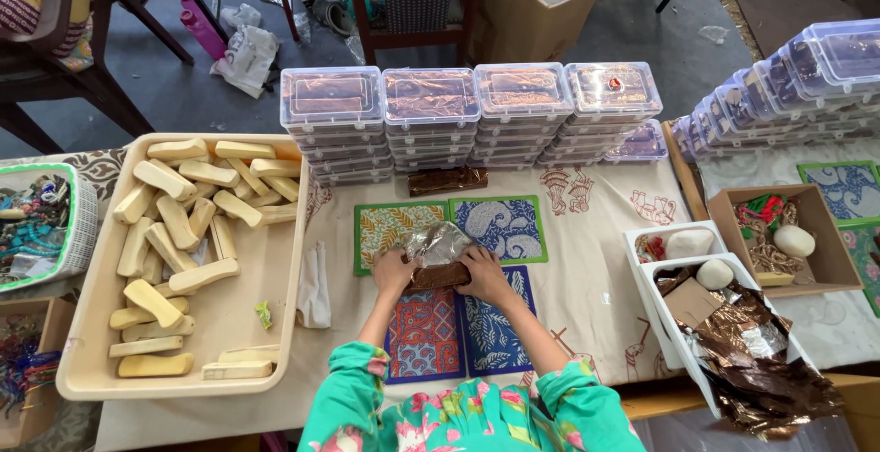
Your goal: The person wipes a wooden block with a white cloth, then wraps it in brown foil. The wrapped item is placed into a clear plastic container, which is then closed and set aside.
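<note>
Worktable layout, referenced to the four patterned square mats (458,273) at centre.

On the mats: a foil-wrapped brown block (438,269), the left hand (394,273) on its left end, the right hand (484,273) on its right end. Left of the mats: a folded white cloth (314,287), then a large cream plastic tray (247,324) with pale wooden blocks (174,223) in it. Behind the mats: a second wrapped brown block (446,180), and behind that a row of stacked clear plastic lidded boxes (472,113). Right of the mats: white bins (683,273) holding crumpled copper foil sheets (752,351), with a cardboard box (779,237) beyond them.
</note>
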